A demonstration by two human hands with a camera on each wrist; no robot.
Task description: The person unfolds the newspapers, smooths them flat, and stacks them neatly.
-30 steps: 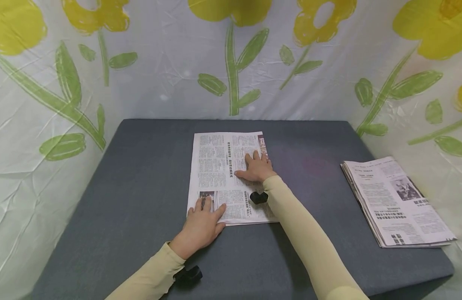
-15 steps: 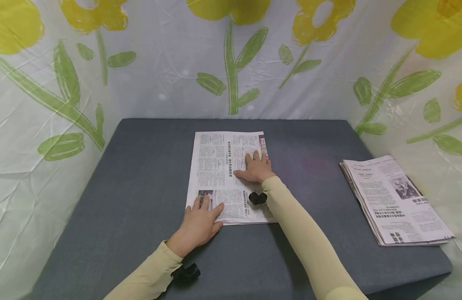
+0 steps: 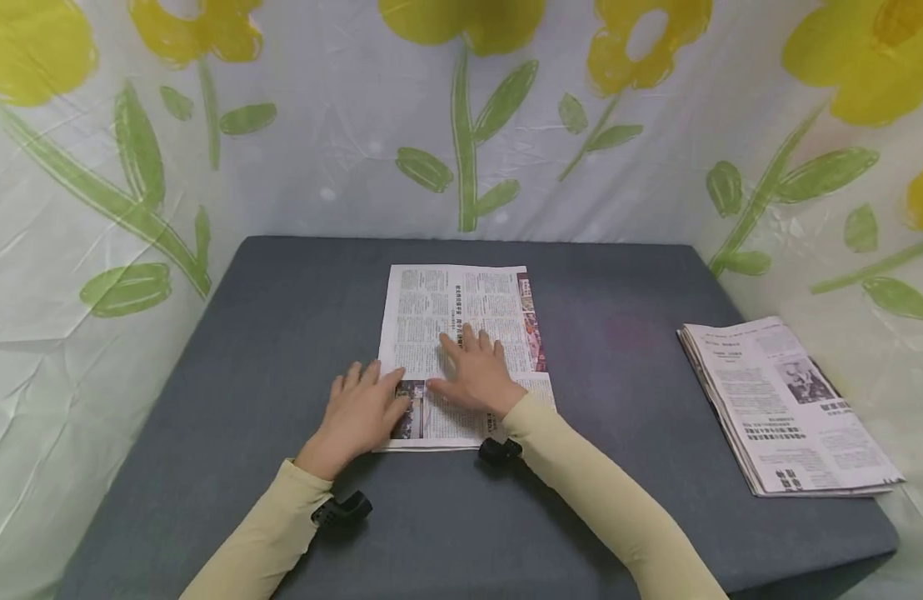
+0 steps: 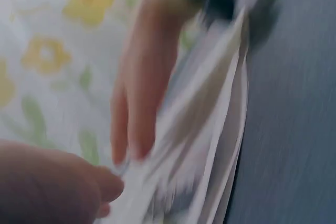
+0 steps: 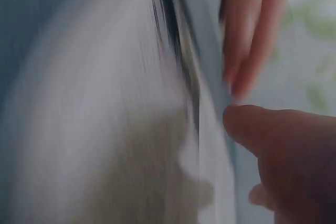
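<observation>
A folded newspaper (image 3: 424,308) lies flat on the dark grey table, printed side up. My left hand (image 3: 359,408) is over its lower left edge, fingers extended beside a small photo on the page. To the right, my right hand (image 3: 476,373) hovers with spread fingers over the middle of the sheet, its thumb towards the left hand. Neither hand grips anything. Blurred in the left wrist view, the newspaper's layered edges (image 4: 226,124) show beside both hands. The right wrist view, also blurred, has the right thumb (image 5: 252,124) close to the left fingers.
A stack of folded newspapers (image 3: 791,408) sits near the right edge of the grey table (image 3: 281,333). Behind and at both sides hangs a white curtain (image 3: 319,125) with yellow flowers. Each wrist wears a small black camera.
Both hands have left their earlier spots on the newspaper. The left has shifted left and slightly away from me; the right has come nearer and to the left, uncovering the coloured right edge.
</observation>
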